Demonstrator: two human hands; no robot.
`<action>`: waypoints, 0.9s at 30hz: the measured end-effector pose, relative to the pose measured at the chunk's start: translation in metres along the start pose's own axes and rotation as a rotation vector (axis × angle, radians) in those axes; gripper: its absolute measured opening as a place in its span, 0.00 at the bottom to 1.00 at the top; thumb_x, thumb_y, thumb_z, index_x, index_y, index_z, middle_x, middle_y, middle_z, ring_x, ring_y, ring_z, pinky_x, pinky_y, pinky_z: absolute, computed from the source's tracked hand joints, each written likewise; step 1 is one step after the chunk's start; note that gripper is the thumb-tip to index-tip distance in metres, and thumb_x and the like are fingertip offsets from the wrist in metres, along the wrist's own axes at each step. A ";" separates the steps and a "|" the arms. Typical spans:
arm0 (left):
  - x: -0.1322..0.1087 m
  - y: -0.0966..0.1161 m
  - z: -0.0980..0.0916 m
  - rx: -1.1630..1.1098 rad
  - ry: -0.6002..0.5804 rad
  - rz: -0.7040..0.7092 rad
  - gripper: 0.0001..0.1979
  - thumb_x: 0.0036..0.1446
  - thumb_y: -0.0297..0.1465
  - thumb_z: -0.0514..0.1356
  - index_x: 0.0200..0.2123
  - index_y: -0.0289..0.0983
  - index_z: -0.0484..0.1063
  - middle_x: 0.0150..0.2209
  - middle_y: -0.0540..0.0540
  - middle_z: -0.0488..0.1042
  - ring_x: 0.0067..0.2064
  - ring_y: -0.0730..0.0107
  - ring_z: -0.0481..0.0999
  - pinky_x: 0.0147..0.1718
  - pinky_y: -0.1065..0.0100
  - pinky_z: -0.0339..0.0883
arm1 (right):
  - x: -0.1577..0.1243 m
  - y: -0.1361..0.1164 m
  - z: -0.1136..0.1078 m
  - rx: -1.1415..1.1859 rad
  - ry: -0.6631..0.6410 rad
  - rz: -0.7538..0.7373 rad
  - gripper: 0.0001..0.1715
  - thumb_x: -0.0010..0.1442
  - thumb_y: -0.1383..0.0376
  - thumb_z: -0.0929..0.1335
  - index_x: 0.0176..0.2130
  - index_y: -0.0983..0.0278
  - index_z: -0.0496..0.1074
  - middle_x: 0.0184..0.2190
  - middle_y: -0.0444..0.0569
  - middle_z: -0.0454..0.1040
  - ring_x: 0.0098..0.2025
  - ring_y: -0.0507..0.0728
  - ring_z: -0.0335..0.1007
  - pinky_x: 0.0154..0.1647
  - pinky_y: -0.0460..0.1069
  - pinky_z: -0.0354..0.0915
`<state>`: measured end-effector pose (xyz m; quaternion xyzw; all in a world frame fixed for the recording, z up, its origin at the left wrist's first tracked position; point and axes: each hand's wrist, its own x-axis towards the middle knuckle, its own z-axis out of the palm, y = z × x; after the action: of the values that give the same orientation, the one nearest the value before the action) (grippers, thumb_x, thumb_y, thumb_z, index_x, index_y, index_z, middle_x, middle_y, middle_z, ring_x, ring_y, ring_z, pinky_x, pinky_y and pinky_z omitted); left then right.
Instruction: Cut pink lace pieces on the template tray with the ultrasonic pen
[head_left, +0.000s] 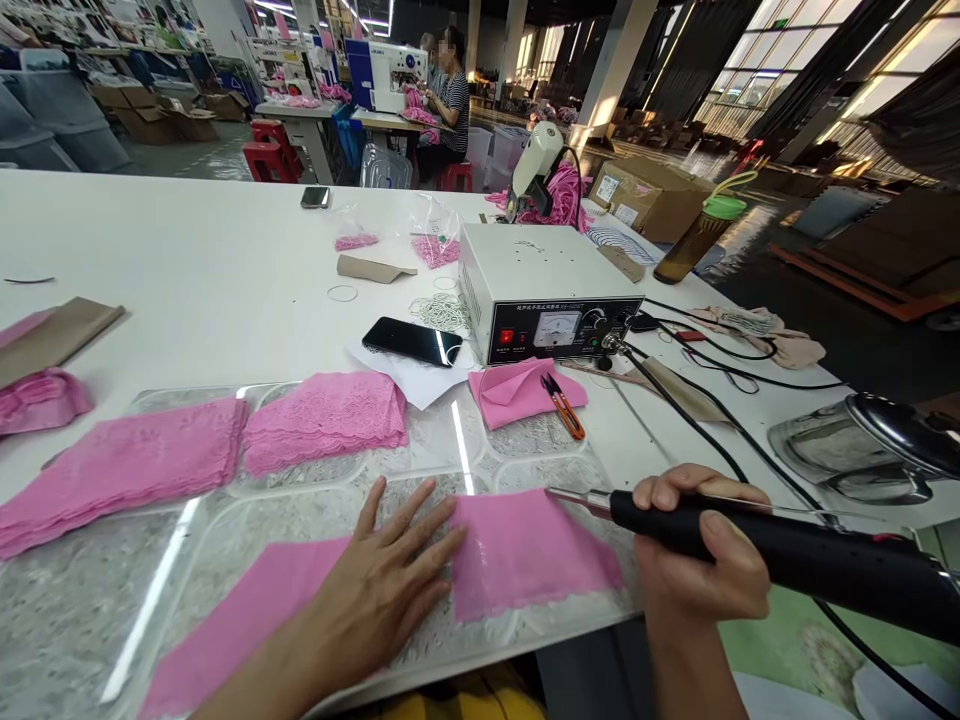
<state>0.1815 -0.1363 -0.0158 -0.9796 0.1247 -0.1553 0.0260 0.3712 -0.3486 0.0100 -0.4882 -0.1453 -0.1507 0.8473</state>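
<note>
My left hand (pixel 390 580) lies flat with its fingers spread. It covers part of a long pink fabric piece (pixel 255 600), and its fingertips reach the left edge of a second pink fabric piece (pixel 517 560). My right hand (pixel 697 560) is closed around a black corded handpiece (pixel 795 550). The handpiece's thin metal tip is at the upper edge of the second piece, but whether it touches is unclear. Beyond my hands are a stack of pink fabric pieces (pixel 150 450), a stack of pink lace-edged pieces (pixel 330 415) and orange-handled thread snips (pixel 564 405) on folded pink fabric (pixel 506 390).
A white control box (pixel 555 280) with a dial stands behind the work mat (pixel 427 450). Around it are a black phone (pixel 412 342), bags of small pink pieces (pixel 435 250), cables, a glass pot (pixel 847 445) and a bottle (pixel 697 240). A person (pixel 450 100) sits farther back.
</note>
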 end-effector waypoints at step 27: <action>-0.001 -0.005 0.002 -0.006 0.015 0.034 0.22 0.67 0.34 0.54 0.63 0.41 0.64 0.65 0.49 0.62 0.71 0.54 0.48 0.68 0.47 0.23 | 0.001 -0.014 -0.017 0.009 -0.002 -0.004 0.07 0.40 0.67 0.66 0.27 0.63 0.69 0.24 0.43 0.70 0.20 0.49 0.62 0.18 0.46 0.62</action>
<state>0.1823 -0.1312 -0.0171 -0.9763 0.1417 -0.1618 0.0249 0.3679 -0.3700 0.0135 -0.4844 -0.1479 -0.1512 0.8489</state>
